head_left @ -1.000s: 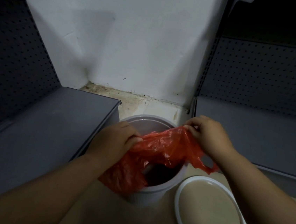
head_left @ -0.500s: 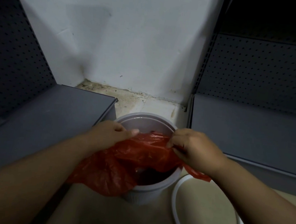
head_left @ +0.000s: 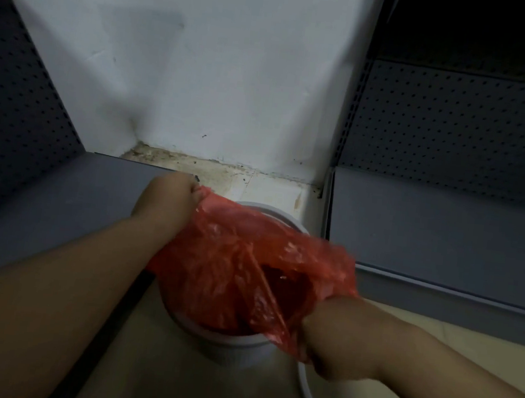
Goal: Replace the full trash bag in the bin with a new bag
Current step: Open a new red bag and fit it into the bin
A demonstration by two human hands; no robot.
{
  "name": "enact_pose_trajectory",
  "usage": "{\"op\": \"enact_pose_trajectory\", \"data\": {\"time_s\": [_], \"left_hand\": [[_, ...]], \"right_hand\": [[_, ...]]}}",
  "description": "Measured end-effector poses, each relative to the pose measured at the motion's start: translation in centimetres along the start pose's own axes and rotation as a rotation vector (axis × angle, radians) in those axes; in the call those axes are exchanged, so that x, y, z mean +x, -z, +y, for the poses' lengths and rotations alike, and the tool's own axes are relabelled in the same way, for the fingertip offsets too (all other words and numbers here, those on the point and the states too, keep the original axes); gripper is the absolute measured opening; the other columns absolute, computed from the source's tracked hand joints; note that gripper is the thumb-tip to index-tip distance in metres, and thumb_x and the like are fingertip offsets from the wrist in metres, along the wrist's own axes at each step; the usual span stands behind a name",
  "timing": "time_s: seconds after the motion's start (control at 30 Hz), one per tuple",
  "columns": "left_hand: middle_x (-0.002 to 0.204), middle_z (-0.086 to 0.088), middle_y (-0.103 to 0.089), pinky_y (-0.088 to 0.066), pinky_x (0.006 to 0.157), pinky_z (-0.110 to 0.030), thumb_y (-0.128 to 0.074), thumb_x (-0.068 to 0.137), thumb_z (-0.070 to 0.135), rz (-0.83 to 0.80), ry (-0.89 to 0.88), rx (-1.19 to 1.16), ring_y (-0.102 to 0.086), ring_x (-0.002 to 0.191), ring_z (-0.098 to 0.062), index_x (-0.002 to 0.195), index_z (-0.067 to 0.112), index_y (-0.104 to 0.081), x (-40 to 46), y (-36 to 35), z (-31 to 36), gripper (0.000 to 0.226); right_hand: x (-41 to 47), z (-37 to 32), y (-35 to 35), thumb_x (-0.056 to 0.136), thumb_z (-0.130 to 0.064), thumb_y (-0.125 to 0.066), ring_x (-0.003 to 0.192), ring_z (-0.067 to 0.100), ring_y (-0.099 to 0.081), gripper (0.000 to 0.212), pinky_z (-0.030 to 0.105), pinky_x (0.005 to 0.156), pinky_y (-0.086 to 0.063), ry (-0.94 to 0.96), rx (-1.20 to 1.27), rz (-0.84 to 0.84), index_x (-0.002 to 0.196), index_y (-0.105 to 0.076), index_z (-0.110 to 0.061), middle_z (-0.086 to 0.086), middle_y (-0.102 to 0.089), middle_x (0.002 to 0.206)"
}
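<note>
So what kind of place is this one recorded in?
Probably a shop or storeroom corner, though not certain. Dark perforated shelving panels with grey base shelves flank a white wall. On the floor between them stands a small bin, where both hands grip a red bag.

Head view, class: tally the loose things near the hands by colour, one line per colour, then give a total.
Red: 1, the trash bag
Grey: 1, the bin
White: 1, the ring-shaped lid on the floor
Total: 3
</note>
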State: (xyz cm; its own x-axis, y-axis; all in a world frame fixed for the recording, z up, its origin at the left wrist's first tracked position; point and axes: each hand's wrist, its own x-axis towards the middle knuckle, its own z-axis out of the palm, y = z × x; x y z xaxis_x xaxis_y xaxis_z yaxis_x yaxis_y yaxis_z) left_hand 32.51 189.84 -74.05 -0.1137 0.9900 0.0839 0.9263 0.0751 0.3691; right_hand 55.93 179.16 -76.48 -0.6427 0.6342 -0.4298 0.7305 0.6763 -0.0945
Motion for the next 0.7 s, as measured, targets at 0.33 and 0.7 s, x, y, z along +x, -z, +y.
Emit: {"op": "enact_pose_trajectory", "data": {"time_s": [0.33,0.7], "left_hand": [[0.097,-0.015,-0.059,-0.046,0.079,-0.043,-0.064,0.073,0.006,0.300,-0.574,0.125,-0.056,0.091,-0.036,0.096,0.008,-0.063,-1.5,-0.6,1.5,0.023],[0.118,-0.010,-0.064,-0.042,0.082,-0.028,-0.044,0.095,0.038,-0.529,-0.411,0.513,-0.060,0.107,-0.023,0.114,0.008,-0.061,-2.5,-2.5,0.6,0.039]], "right_hand": [[2.6,0.8,1.6,0.089,-0.012,-0.047,0.118,0.020,-0.054,0.046,0.031,0.096,-0.046,-0.186,0.134,0.331,0.133,-0.050,-0.023,-0.001,-0.051,0.138],[7.0,1.6,1.6,0.095,-0.043,-0.041,0.134,0.036,-0.029,0.066,0.049,0.100,-0.041,-0.517,0.172,0.229,0.148,-0.002,-0.038,-0.003,-0.002,0.159]]}}
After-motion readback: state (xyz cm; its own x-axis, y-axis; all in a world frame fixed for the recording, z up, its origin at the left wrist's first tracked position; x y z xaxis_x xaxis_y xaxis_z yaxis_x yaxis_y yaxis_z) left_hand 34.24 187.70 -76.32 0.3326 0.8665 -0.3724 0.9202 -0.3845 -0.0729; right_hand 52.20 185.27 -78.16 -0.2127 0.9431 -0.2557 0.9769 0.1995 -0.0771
